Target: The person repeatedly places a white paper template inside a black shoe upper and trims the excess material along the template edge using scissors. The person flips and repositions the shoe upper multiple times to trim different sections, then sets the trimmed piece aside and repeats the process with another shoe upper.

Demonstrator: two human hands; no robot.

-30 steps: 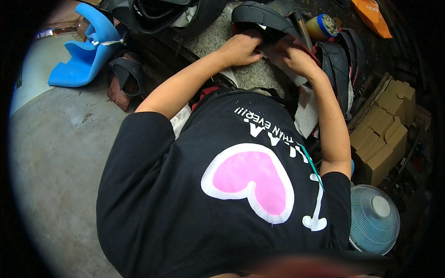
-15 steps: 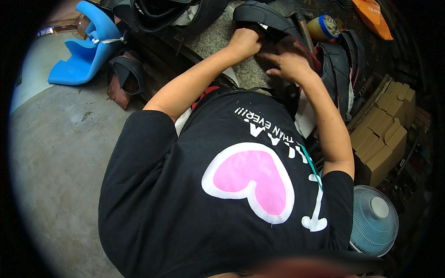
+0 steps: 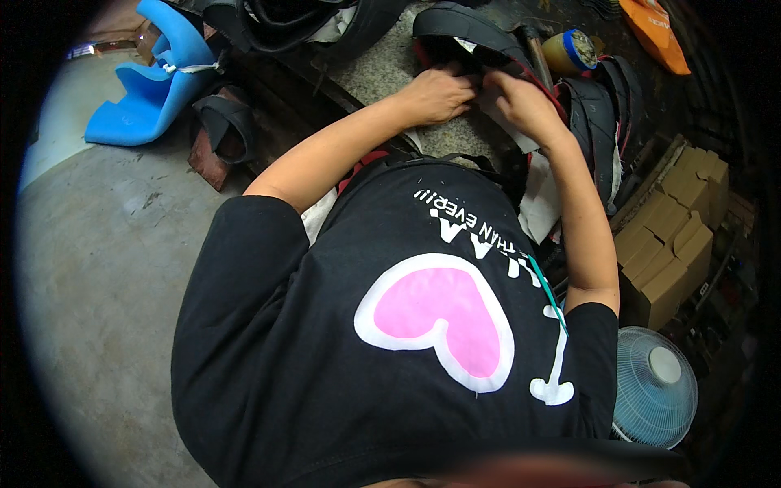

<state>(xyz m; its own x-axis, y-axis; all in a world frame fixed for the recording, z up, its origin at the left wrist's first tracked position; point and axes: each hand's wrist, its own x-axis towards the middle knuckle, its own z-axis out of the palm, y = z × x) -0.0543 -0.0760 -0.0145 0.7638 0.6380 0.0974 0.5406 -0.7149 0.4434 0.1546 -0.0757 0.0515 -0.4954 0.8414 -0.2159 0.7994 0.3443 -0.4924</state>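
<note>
A black, curved, padded piece (image 3: 465, 23) with red edging lies at the top of the work surface, arched away from me. My left hand (image 3: 443, 94) is below its inner edge, fingers curled in; what they hold is hidden. Close beside it, my right hand (image 3: 525, 107) is closed with its thumb and fingers pressed together on a white sheet (image 3: 503, 124), which hangs below the fingers. Both hands are over a grey speckled slab (image 3: 382, 75).
More black padded pieces (image 3: 587, 122) lie at the right, near a yellow jar with a blue rim (image 3: 569, 50) and an orange bag (image 3: 653, 34). Blue foam (image 3: 154, 89) stands at the left. Cardboard boxes (image 3: 671, 236) and a fan (image 3: 653, 386) are at my right.
My right hand's spread fingers have closed, and the white sheet now shows beneath them. My left hand has shifted slightly toward me and right, nearer the other hand.
</note>
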